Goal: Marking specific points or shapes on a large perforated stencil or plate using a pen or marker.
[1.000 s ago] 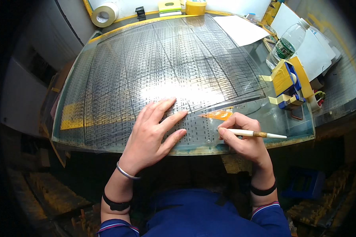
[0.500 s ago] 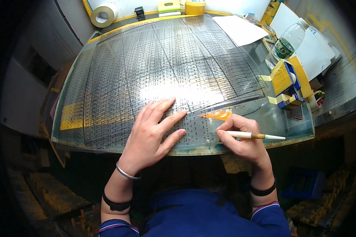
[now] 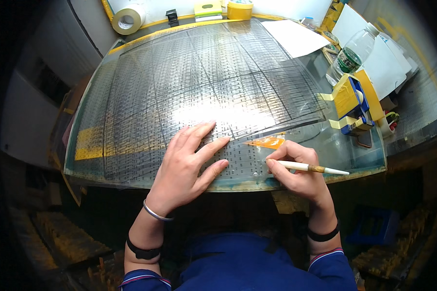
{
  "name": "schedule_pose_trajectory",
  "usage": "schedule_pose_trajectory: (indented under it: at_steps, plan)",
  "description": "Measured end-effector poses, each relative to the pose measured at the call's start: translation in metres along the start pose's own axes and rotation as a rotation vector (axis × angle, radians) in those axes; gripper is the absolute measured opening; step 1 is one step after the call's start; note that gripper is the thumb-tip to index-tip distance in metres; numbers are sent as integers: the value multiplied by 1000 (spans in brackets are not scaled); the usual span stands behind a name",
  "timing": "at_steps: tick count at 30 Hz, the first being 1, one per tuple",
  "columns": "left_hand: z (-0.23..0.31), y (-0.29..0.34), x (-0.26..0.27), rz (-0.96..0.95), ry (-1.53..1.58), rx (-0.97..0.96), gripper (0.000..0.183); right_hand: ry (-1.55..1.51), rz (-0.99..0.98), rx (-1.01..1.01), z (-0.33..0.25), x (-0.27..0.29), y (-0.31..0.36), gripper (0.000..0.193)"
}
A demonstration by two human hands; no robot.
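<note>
Nothing has shifted since the earlier frame: the left hand (image 3: 189,162) lies flat and open on the transparent patterned sheet (image 3: 204,87) on the bench (image 3: 354,150), the right hand (image 3: 296,167) pinches a white pen-like tool (image 3: 308,168) beside an orange tab (image 3: 267,142), so lifting that palm might let the sheet slide.

Under my left hand (image 3: 187,165) I see a glossy, transparent plastic sheet (image 3: 204,82) throwing glare, laid on a smooth glass-like worktop (image 3: 359,150). My right hand (image 3: 298,172) grips a smooth white plastic pen (image 3: 308,168); just beyond it, shiny amber film (image 3: 267,142).
</note>
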State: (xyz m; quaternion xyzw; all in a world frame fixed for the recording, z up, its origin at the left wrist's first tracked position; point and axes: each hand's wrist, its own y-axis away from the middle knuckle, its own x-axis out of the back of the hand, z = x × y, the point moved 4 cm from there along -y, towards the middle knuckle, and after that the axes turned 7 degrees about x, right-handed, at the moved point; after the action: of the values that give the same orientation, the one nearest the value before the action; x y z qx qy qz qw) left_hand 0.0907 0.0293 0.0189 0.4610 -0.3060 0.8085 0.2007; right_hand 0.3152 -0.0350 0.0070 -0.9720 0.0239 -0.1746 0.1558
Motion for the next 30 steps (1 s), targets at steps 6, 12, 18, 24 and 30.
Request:
schedule_pose_trajectory:
  at_steps: [6,12,18,24,30]
  plan:
    - [-1,0,-1,8,1,-14,42,-3,-11,-30,3,0,0,8]
    - [-1,0,0,9,7,-4,42,0,-40,-6,3,0,0,9]
    - [-1,0,-1,-1,-15,7,42,13,-23,21,5,1,1,8]
    - [-1,-1,-1,5,1,-12,42,-8,0,9,3,0,0,9]
    - [-1,0,-1,0,1,-16,42,8,-33,5,3,0,0,9]
